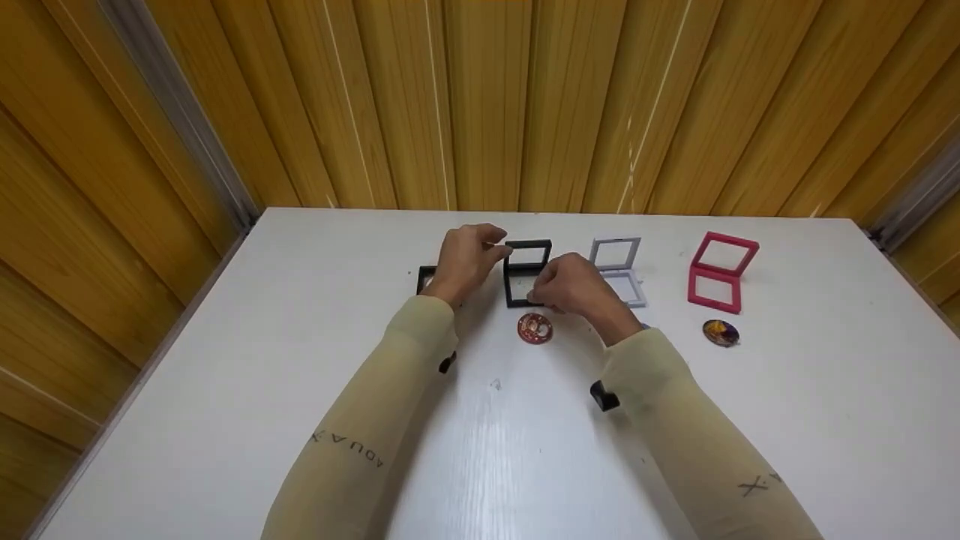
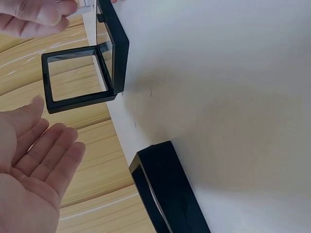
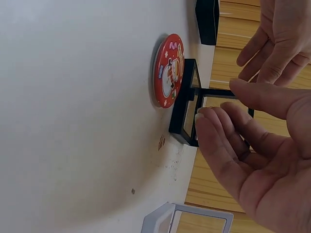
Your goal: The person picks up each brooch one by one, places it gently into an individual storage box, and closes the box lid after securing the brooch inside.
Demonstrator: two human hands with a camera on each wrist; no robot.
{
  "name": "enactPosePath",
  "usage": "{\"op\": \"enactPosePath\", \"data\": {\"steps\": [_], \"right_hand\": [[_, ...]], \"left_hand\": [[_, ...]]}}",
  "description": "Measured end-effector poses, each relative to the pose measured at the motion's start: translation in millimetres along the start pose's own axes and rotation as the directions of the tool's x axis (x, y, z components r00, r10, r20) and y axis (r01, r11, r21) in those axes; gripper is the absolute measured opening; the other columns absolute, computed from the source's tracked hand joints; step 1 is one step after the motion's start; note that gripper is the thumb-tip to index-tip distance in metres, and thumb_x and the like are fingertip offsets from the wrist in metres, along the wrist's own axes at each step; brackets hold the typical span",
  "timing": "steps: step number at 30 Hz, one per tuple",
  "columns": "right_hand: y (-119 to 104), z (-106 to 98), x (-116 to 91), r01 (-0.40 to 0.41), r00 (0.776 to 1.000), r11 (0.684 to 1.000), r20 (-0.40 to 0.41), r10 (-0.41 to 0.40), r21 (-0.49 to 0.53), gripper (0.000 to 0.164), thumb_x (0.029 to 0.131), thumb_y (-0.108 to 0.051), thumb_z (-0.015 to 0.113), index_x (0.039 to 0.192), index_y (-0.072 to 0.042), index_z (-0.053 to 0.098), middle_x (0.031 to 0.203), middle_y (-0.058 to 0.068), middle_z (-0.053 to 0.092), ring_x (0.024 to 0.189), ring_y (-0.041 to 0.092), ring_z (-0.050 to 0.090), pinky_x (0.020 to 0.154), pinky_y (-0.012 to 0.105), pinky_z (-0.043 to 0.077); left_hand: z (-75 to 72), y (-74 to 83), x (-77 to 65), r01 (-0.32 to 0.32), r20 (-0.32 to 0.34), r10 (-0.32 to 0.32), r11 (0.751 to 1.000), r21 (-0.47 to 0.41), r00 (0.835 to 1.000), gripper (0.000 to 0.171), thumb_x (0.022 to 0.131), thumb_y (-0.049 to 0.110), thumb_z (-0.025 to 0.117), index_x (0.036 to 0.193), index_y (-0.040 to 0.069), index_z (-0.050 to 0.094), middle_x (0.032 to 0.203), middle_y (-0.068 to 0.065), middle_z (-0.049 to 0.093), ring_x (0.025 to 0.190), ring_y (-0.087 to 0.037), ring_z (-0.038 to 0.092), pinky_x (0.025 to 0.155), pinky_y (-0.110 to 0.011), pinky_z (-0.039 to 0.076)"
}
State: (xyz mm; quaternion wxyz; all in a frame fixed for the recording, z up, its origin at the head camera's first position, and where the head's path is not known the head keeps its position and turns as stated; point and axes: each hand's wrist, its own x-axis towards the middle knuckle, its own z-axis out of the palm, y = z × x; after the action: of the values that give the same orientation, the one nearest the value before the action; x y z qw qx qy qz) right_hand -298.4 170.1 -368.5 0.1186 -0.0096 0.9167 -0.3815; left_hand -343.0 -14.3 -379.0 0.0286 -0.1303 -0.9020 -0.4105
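A hinged black display frame (image 1: 528, 244) stands with its lid raised and its base flat on a white table. Beside the raised lid is my left hand (image 1: 465, 259), fingers extended and thumb apart, holding nothing. My right hand (image 1: 574, 285) hovers at the base's front right corner. Its fingers bend loosely, and the right wrist view shows a gap between thumb and fingers with nothing in it. Just in front of the base lies a round red badge (image 1: 535, 328) with a snowman-like picture, also seen by the right wrist camera as a red disc (image 3: 169, 73).
Another black frame (image 2: 170, 184) sits left, partly behind my left hand. To the right stand a light grey frame (image 1: 637, 289) and a pink frame (image 1: 716, 304), both opened. A dark purple and yellow badge (image 1: 721, 332) lies before the pink one. Wood-patterned panels (image 1: 487, 105) rise behind the table.
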Motion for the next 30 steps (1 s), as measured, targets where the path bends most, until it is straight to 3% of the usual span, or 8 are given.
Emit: {"op": "enactPosePath", "data": {"steps": [6, 9, 16, 21, 25, 30], "right_hand": [[7.9, 0.3, -0.9, -0.020, 1.000, 1.000, 0.021, 0.020, -0.001, 0.013, 0.091, -0.010, 0.081, 0.096, 0.002, 0.078, 0.078, 0.003, 0.065, 0.072, 0.015, 0.059, 0.062, 0.025, 0.045], [10.6, 0.2, -1.6, -0.029, 0.999, 1.000, 0.021, 0.029, 0.003, 0.015, 0.091, -0.010, 0.081, 0.098, 0.003, 0.078, 0.079, 0.004, 0.066, 0.075, 0.017, 0.062, 0.062, 0.024, 0.046], [12.9, 1.1, -1.9, -0.071, 0.997, 0.997, 0.024, 0.071, -0.006, 0.016, 0.091, -0.011, 0.081, 0.100, 0.002, 0.078, 0.080, 0.005, 0.067, 0.077, 0.018, 0.063, 0.064, 0.025, 0.047], [14.1, 1.8, -1.1, -0.072, 0.997, 0.997, 0.039, 0.073, -0.031, 0.014, 0.090, -0.013, 0.083, 0.094, 0.000, 0.079, 0.081, 0.007, 0.070, 0.076, 0.019, 0.064, 0.063, 0.026, 0.047], [17.4, 2.6, -1.3, -0.046, 0.998, 0.997, 0.041, 0.049, -0.066, 0.015, 0.088, -0.016, 0.084, 0.088, -0.002, 0.079, 0.080, 0.009, 0.074, 0.072, 0.018, 0.062, 0.059, 0.027, 0.045], [19.4, 3.9, -3.3, -0.032, 0.998, 0.998, 0.048, 0.035, -0.053, 0.015, 0.088, -0.015, 0.084, 0.090, -0.001, 0.078, 0.081, 0.010, 0.074, 0.071, 0.018, 0.065, 0.059, 0.027, 0.046]], "left_hand": [[1.3, 1.9, 0.5, -0.035, -0.018, 0.035, 0.999, 0.007, 0.999, 0.027, 0.105, 0.017, 0.071, 0.129, 0.005, 0.075, 0.125, -0.009, 0.075, 0.118, -0.021, 0.068, 0.100, -0.032, 0.053], [0.5, 2.7, 0.4, -0.022, -0.014, 0.022, 1.000, 0.002, 1.000, 0.028, 0.105, 0.017, 0.071, 0.130, 0.005, 0.075, 0.126, -0.010, 0.074, 0.118, -0.021, 0.067, 0.100, -0.033, 0.053], [0.4, -1.7, -2.0, 0.066, 0.023, -0.067, 0.998, 0.010, 0.998, 0.035, 0.101, 0.019, 0.076, 0.132, 0.002, 0.072, 0.127, -0.011, 0.073, 0.116, -0.021, 0.067, 0.099, -0.033, 0.055], [-0.7, -2.4, -5.1, 0.134, 0.056, -0.135, 0.991, 0.026, 0.989, 0.028, 0.096, 0.015, 0.082, 0.119, 0.000, 0.077, 0.115, -0.010, 0.074, 0.101, -0.020, 0.068, 0.087, -0.031, 0.057], [-0.5, -0.2, -11.8, 0.192, 0.148, -0.201, 0.979, 0.071, 0.968, 0.016, 0.092, 0.011, 0.086, 0.102, -0.001, 0.081, 0.096, -0.010, 0.077, 0.084, -0.019, 0.069, 0.073, -0.028, 0.057], [2.1, -0.1, -21.6, 0.255, 0.300, -0.273, 0.962, 0.099, 0.914, 0.015, 0.087, 0.012, 0.091, 0.089, 0.001, 0.081, 0.079, -0.009, 0.076, 0.068, -0.017, 0.069, 0.064, -0.028, 0.057]]}}
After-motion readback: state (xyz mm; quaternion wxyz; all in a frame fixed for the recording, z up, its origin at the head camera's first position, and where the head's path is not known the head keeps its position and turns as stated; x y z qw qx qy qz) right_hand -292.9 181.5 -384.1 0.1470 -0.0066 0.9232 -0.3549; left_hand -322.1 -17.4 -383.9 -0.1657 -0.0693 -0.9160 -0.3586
